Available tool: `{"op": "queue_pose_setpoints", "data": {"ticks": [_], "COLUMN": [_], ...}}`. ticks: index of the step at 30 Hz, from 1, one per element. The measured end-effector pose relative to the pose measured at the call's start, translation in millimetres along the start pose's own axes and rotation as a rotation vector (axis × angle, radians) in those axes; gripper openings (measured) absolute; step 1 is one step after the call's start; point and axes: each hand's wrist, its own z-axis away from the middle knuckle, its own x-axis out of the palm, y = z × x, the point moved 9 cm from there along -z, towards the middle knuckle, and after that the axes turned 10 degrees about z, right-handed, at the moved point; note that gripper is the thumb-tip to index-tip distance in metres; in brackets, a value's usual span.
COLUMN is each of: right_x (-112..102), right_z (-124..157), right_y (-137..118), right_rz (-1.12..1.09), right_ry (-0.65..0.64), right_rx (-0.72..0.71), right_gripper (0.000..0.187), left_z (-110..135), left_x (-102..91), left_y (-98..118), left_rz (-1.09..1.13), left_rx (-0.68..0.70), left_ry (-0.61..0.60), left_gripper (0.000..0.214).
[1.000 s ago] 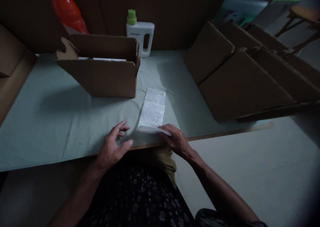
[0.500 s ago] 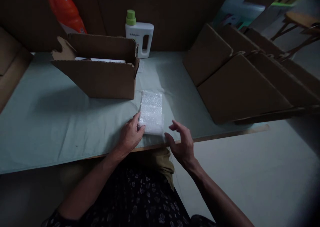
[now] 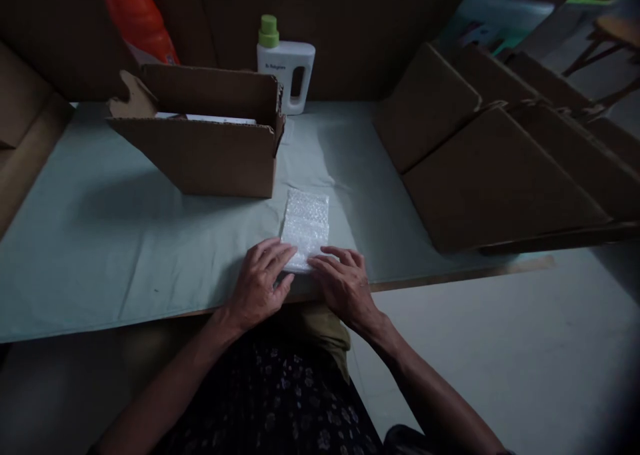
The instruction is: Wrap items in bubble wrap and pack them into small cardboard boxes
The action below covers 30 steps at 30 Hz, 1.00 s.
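Note:
A flat, folded piece of clear bubble wrap (image 3: 306,218) lies on the pale green cloth close to the table's front edge. Whether anything is wrapped inside it I cannot tell. My left hand (image 3: 263,278) rests its fingertips on the wrap's near left corner, with the thumb apart and towards me. Across from it, the outstretched fingers of my right hand (image 3: 346,281) lie on the near right corner. The right thumb is hidden below the fingers. Neither hand is closed round the wrap.
A cut-open cardboard box (image 3: 225,158) with white items inside stands behind on the left. Beyond it are a white bottle (image 3: 286,61) with a green cap and an orange bottle (image 3: 137,18). More cardboard holders (image 3: 500,181) stand right. The green cloth (image 3: 125,241) covers the tabletop.
My right hand has moved left from beside the wrap onto its near right corner. My left fingers have shifted from the wrap's left side onto its top. The view has shifted slightly.

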Motion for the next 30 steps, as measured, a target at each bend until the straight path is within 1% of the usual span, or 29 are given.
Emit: {"op": "queue_pose_setpoints", "data": {"ticks": [2,4,5,6,8,10,11,13,14,16,17,19,21,23,25,27,28,30], "right_x": [-1.5,0.7,0.7,-0.9,-8.9,-16.0,-15.5,-7.8,-2.3,6.3,8.8,11.3,10.7,6.4,-0.8,-4.4,-2.9,5.4], "right_z": [4.6,9.9,12.4,14.4,17.2,18.4,18.4,16.8,15.4,12.1,10.6,9.2,10.0,11.9,13.0,11.9,9.9,2.4], "right_y": [1.1,5.2,7.4,9.5,11.1,6.5,3.1,-2.2,-2.7,1.1,3.9,7.5,7.0,6.0,5.3,1.9,-0.4,-1.9], "right_rz": [-0.099,-0.192,-0.217,-0.218,-0.145,-0.033,0.015,0.070,0.074,0.036,-0.007,-0.117,-0.204,-0.209,-0.121,0.008,0.066,0.142], "right_ry": [-0.059,-0.132,-0.147,-0.140,-0.064,0.022,0.033,0.004,-0.025,-0.075,-0.094,-0.138,-0.179,-0.175,-0.109,-0.046,-0.036,-0.051], "right_rx": [0.030,0.092,0.123,0.146,0.156,0.107,0.072,0.008,-0.007,0.007,0.025,0.052,0.055,0.063,0.073,0.052,0.028,-0.019], "right_gripper": [0.016,0.017,0.018,0.020,0.023,0.026,0.026,0.026,0.026,0.025,0.025,0.025,0.024,0.025,0.030,0.037,0.039,0.037], "left_z": [5.3,7.3,7.0,6.0,2.8,-0.7,-2.0,-3.4,-3.2,-0.6,1.8,7.7,11.9,10.7,3.6,-6.9,-12.1,-18.7], "left_x": [0.1,1.3,3.3,5.8,12.2,17.8,19.6,18.7,16.1,10.0,7.7,4.5,2.0,1.5,5.4,10.6,12.5,11.9], "left_y": [0.8,-3.7,-7.1,-11.5,-21.7,-31.1,-34.3,-35.9,-33.6,-22.8,-15.8,-4.4,-1.8,-6.7,-16.3,-28.9,-35.1,-44.2], "left_rz": [0.062,0.107,0.122,0.128,0.123,0.087,0.055,-0.012,-0.032,-0.022,0.002,0.055,0.086,0.084,0.055,0.013,-0.006,-0.017], "left_rx": [-0.036,-0.107,-0.146,-0.189,-0.278,-0.349,-0.369,-0.370,-0.347,-0.254,-0.197,-0.117,-0.112,-0.144,-0.178,-0.220,-0.244,-0.289], "left_ry": [-0.036,-0.054,-0.068,-0.083,-0.115,-0.128,-0.125,-0.084,-0.048,0.001,0.003,-0.031,-0.063,-0.070,-0.075,-0.067,-0.054,0.002], "left_gripper": [0.032,0.029,0.029,0.029,0.031,0.031,0.031,0.030,0.030,0.034,0.036,0.038,0.037,0.035,0.032,0.028,0.026,0.026]}}
